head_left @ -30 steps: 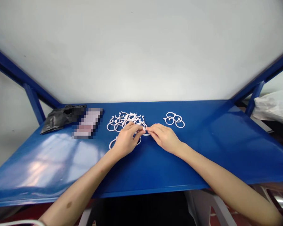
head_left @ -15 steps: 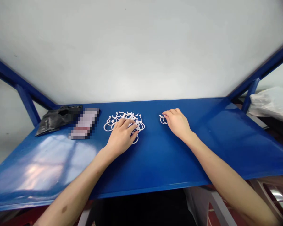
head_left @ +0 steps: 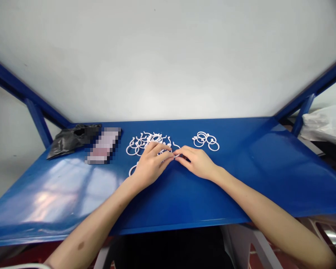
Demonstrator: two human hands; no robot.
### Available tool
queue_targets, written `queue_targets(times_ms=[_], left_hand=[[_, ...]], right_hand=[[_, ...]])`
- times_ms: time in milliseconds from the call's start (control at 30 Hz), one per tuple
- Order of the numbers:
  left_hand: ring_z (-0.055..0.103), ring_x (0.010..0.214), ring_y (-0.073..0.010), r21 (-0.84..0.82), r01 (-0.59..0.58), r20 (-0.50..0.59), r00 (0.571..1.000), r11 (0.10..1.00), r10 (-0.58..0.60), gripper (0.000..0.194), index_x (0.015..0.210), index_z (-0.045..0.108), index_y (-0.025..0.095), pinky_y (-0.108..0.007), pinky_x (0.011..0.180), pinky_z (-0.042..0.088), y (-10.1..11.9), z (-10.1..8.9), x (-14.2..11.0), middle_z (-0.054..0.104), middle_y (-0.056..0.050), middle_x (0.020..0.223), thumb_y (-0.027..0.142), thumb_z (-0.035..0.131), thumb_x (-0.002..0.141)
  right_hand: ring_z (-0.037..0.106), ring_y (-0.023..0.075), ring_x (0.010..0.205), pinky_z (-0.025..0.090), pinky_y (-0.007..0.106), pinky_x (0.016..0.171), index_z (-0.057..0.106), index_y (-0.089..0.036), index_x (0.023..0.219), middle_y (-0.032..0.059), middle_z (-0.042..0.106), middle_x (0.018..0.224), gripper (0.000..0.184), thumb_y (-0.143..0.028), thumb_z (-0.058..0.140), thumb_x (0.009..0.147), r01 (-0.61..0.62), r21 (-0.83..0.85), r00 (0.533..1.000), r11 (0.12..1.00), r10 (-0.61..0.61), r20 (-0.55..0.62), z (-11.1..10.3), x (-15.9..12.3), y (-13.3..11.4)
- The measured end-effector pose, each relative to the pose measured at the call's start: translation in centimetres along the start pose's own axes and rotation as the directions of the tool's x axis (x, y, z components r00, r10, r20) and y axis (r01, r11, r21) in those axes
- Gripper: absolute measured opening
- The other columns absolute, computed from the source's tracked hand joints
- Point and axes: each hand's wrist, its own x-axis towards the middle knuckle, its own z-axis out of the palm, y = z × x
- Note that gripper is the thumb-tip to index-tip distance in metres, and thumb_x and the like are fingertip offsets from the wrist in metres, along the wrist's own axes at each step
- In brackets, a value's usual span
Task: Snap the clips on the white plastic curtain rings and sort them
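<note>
Head view: both hands meet over a blue table [head_left: 184,209], fingertips closed on one white ring [head_left: 177,145].
Taking that ring as the dial's centre, with twelve toward the pale wall [head_left: 168,67], the left hand [head_left: 152,160] comes in from eight o'clock and the right hand [head_left: 197,161] from four; both pinch the ring, whose curve shows just above their fingertips, though the exact grip is partly hidden. A pile of rings [head_left: 149,140] lies near ten o'clock, partly behind the left hand, and a smaller cluster of rings [head_left: 207,136] near two. Between eight and nine, part of another ring [head_left: 130,170] shows beside the left hand. Farther out at nine lie a pixelated oblong [head_left: 103,145], then a black bag [head_left: 70,142].
</note>
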Motion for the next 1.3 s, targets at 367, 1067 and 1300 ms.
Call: queue_targets(times_ms=[367, 1067, 1300], left_hand=[[0.069, 0.082, -0.0166, -0.245, 0.395, 0.068, 0.918, 0.885, -0.391, 0.019, 0.110, 0.071, 0.023, -0.032, 0.079, 0.056, 0.4, -0.8, 0.2, 0.077, -0.003, 0.098, 0.033, 0.058, 0.099], [0.065, 0.071, -0.0149, -0.127, 0.162, -0.045, 0.985, 0.979, -0.169, 0.017, 0.088, 0.068, 0.020, -0.028, 0.069, 0.051, 1.2, 0.3, -0.8, 0.071, -0.002, 0.077, 0.023, 0.056, 0.099], [0.063, 0.077, -0.0173, -0.022, 0.072, 0.060, 0.996, 0.997, -0.070, 0.020, 0.096, 0.070, 0.020, -0.031, 0.074, 0.052, 0.5, -1.2, 0.0, 0.071, -0.004, 0.081, 0.030, 0.055, 0.101]], right_hand=[[0.070, 0.0157, 0.085, 0.057, 0.030, 0.073, 0.072, -0.023, 0.102, 0.0055, 0.071, 0.113, 0.021, -0.031, 0.053, 0.104, 0.173, -0.179, 0.981, 0.969, -0.187, -0.061, -0.7, -0.1, -0.5], [0.069, 0.0170, 0.078, 0.059, 0.031, 0.070, 0.064, -0.017, 0.104, 0.0072, 0.074, 0.089, 0.014, -0.019, 0.050, 0.104, 0.174, 0.044, 0.962, 0.984, -0.161, -0.220, 0.8, -0.8, -2.2], [0.070, 0.0185, 0.081, 0.059, 0.033, 0.074, 0.067, -0.019, 0.107, 0.0066, 0.075, 0.092, 0.019, -0.022, 0.048, 0.105, 0.159, -0.070, 0.959, 0.985, -0.171, -0.225, 0.2, 0.0, -1.8]])
